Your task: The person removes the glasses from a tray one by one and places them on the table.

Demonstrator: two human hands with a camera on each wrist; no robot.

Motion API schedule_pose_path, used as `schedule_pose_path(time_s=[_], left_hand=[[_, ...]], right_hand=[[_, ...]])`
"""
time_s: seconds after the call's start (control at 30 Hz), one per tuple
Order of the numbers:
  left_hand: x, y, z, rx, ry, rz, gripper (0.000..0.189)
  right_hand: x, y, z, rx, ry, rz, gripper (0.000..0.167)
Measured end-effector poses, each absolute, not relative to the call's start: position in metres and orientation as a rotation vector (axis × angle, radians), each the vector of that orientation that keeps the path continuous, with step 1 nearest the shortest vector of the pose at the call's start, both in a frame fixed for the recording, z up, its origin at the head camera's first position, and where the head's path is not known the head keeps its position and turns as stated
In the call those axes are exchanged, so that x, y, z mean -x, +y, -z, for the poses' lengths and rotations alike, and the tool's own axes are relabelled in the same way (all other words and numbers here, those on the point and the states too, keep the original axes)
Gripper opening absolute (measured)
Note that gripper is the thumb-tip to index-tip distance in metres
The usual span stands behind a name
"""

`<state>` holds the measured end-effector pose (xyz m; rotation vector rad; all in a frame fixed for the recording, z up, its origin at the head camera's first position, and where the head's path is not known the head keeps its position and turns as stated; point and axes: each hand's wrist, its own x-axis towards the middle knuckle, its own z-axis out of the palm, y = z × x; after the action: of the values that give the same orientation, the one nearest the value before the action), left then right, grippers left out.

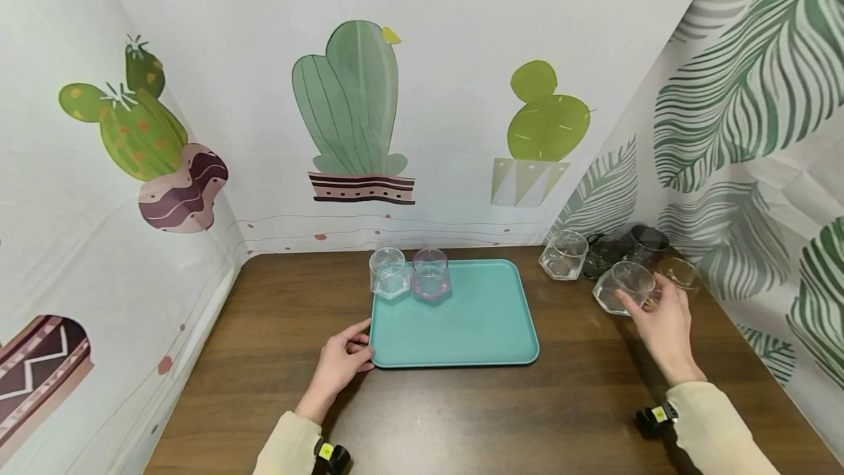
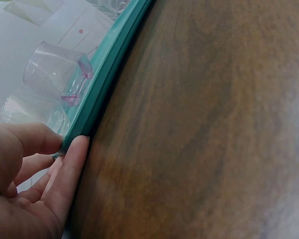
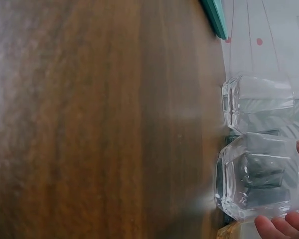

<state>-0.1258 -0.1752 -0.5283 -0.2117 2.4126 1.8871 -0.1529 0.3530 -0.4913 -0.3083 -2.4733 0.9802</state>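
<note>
A turquoise tray (image 1: 461, 321) lies on the wooden table, its front left corner held between my left hand's (image 1: 344, 358) thumb and fingers. On its back left part stand a clear glass (image 1: 389, 274) and a pink-tinted glass (image 1: 431, 275), side by side. At the far right, my right hand (image 1: 664, 325) has thumb and fingers around another clear glass (image 3: 256, 179) with a thick angular base, which stands upright. Behind that one are a second clear glass (image 1: 564, 255), dark glasses (image 1: 646, 242) and an amber-tinted glass (image 1: 679, 273), partly hidden by my fingers.
The brown wooden table (image 1: 461, 416) meets a white cactus-print cloth (image 1: 455, 94) behind the tray. A leaf-print cloth (image 1: 758, 130) borders the right side, close behind the group of glasses.
</note>
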Motion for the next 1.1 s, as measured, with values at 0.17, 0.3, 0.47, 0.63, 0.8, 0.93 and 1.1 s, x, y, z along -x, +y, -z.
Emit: schedule_pose_path(time_s=[0.17,0.3,0.47,0.63,0.8,0.93,1.1], left_hand=[[0.125,-0.177,0.528,0.198,2.389,-1.905,0.054],[0.125,-0.178,0.528,0.182,2.380,-1.913,0.054],[0.125,-0.178,0.527,0.175,2.374,-1.914,0.054],[0.126,-0.178,0.527,0.185,2.377,-1.911,0.054],[0.126,-0.177,0.528,0.200,2.382,-1.906,0.055],[0.126,-0.174,0.524,0.215,2.392,-1.895,0.054],[0.125,-0.173,0.523,0.214,2.391,-1.900,0.054]], right_hand=[[0.149,0.349,0.487,0.295,-2.439,-0.966,0.070],[0.145,0.344,0.483,0.259,-2.392,-0.936,0.067],[0.143,0.333,0.476,0.157,-2.313,-0.878,0.059],[0.145,0.320,0.471,0.060,-2.258,-0.873,0.053],[0.147,0.303,0.464,0.036,-2.272,-0.929,0.053],[0.149,0.287,0.460,0.006,-2.321,-0.951,0.054],[0.154,0.268,0.462,-0.084,-2.370,-0.979,0.054]])
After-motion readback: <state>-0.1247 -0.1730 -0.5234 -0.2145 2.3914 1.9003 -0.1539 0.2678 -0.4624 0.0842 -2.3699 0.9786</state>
